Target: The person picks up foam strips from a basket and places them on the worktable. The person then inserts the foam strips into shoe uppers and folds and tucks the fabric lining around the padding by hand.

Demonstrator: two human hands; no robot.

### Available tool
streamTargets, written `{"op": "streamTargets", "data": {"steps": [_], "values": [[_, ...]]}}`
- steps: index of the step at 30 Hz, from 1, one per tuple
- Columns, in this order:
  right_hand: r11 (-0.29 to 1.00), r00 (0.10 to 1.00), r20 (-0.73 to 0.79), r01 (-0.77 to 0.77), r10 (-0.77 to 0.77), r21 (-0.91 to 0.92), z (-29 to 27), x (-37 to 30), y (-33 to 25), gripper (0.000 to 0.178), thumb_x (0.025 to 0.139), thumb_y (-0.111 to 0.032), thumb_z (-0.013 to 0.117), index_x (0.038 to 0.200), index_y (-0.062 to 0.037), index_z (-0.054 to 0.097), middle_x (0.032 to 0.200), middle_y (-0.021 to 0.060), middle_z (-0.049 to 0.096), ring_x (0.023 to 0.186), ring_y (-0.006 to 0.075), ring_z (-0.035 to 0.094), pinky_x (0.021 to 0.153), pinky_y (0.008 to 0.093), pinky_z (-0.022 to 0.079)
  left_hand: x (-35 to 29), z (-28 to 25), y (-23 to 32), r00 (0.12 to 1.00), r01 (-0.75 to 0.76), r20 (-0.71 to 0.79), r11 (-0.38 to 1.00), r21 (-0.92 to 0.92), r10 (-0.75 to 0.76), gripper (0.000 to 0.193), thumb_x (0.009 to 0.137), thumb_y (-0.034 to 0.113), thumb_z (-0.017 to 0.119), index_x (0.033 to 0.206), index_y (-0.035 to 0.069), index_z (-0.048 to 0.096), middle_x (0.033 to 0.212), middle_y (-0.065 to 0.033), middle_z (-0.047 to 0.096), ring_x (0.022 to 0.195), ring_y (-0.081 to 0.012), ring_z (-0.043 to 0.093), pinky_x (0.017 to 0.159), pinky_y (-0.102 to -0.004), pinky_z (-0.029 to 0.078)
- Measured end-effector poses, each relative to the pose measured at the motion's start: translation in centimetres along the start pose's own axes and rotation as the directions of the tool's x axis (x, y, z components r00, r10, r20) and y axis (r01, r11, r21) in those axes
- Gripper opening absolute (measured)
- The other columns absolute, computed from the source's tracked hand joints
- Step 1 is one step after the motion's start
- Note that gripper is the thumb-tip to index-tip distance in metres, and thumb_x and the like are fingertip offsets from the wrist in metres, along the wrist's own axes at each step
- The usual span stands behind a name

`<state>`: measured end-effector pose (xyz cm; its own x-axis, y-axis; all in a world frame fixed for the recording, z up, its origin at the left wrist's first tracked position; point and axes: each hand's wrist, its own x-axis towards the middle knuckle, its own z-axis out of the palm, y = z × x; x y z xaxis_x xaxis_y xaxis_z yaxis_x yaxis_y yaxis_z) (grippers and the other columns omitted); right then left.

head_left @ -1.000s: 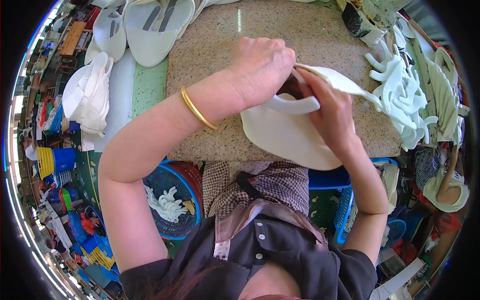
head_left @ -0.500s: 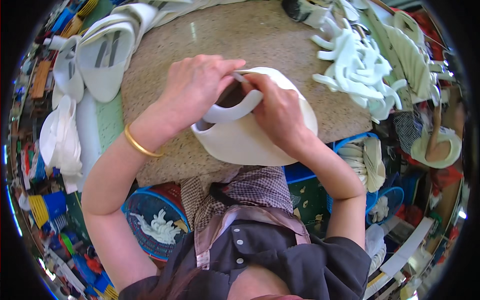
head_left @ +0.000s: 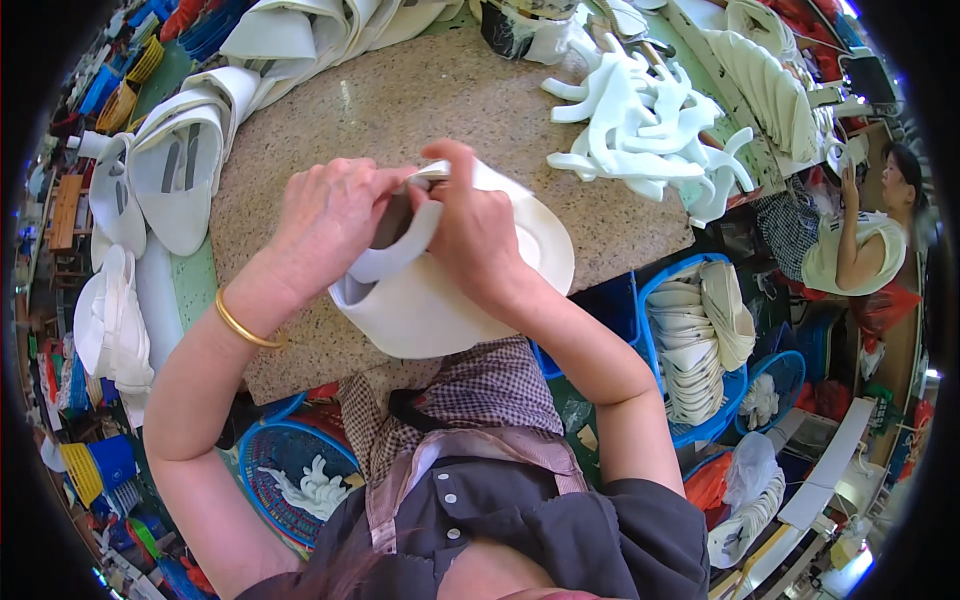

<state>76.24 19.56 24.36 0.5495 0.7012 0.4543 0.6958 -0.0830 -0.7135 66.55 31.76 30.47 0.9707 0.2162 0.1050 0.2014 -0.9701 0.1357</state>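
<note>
A white shoe upper (head_left: 430, 315) stands curved on the speckled board (head_left: 290, 130) near its front edge. Along its opening runs a thick, pale curved foam strip (head_left: 400, 248). My left hand (head_left: 330, 212) is closed at the far left part of the opening, its fingertips pinching the rim. Across from it, my right hand (head_left: 475, 225) grips the upper and the strip's end, thumb and fingers partly inside, index finger raised. The exact spot under the fingertips is hidden.
Loose pale foam strips (head_left: 650, 125) lie heaped at the far right, beside a white-smeared dark pot (head_left: 508, 32). White uppers (head_left: 175, 165) line the left and far edges. Blue baskets hold uppers (head_left: 693, 350) at right and white pieces (head_left: 312, 488) at left. A person (head_left: 860, 240) sits at far right.
My view has shifted, so the board and heaps sit differently in it. My right index finger has lifted away from the rim. Both hands remain on the upper.
</note>
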Motion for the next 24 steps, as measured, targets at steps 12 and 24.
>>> {"op": "streamTargets", "data": {"steps": [12,24], "values": [[0.838,0.710,0.661,-0.497,0.243,0.226,-12.2,4.4,-5.0,0.027,0.086,-0.017,0.061,0.106,0.0013,0.057,0.055,0.0069,0.060,0.042,0.0115,0.057,0.039,0.0259,0.046,4.2,-3.5,-1.4,0.862,-0.501,-0.035,0.861,0.089,0.506,0.014,0.074,0.007,0.059,0.087,0.011,0.062,0.071,-0.0058,0.048,0.068,-0.0235,0.054,0.058,-0.0341,0.045],[0.982,0.919,0.388,0.131,-0.068,-0.138,-5.3,4.5,0.3,0.041,0.080,-0.016,0.058,0.119,-0.0064,0.052,0.110,0.0151,0.058,0.093,0.0264,0.061,0.080,0.0383,0.049,-6.1,3.9,-4.4,0.718,0.252,-0.062,0.343,-0.905,-0.693,0.022,0.093,0.013,0.050,0.111,0.002,0.055,0.082,-0.0008,0.058,0.073,-0.0073,0.054,0.065,-0.0205,0.045]]}}
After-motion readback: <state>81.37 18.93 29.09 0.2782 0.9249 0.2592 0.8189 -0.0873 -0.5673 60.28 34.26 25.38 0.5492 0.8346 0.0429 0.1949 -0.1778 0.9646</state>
